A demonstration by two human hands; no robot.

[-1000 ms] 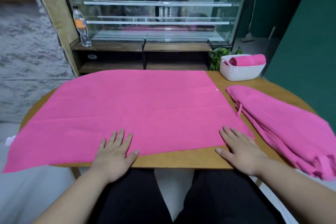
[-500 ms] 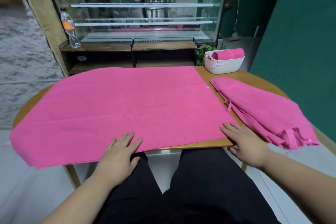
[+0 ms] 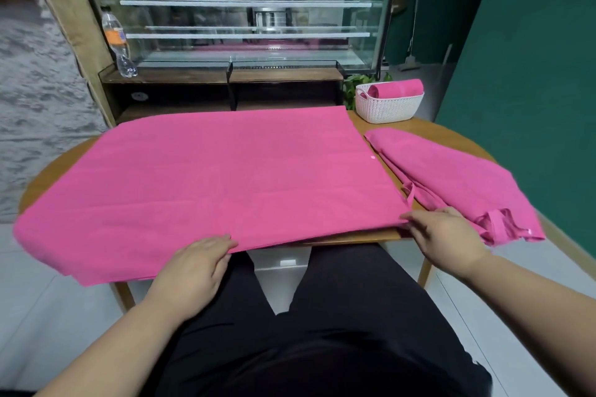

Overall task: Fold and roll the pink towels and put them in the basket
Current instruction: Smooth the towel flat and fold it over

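A large pink towel [image 3: 209,177] lies spread flat over the round wooden table [image 3: 458,138], its left and near edges hanging off. My left hand [image 3: 196,264] pinches the towel's near edge at the middle. My right hand [image 3: 442,235] pinches the near right corner. A second pink towel [image 3: 451,177] lies loosely folded on the table's right side, partly over the edge. At the far right stands a white woven basket [image 3: 387,109] with one rolled pink towel [image 3: 396,89] inside.
Behind the table is a glass display case [image 3: 242,16] on a dark wooden shelf, with a plastic bottle [image 3: 117,42] at its left end. A green plant [image 3: 353,84] sits behind the basket. A green wall runs along the right.
Both hands slid back from lying flat on the towel to its near edge and took hold of it. The towel's near edge now hangs further off the table.
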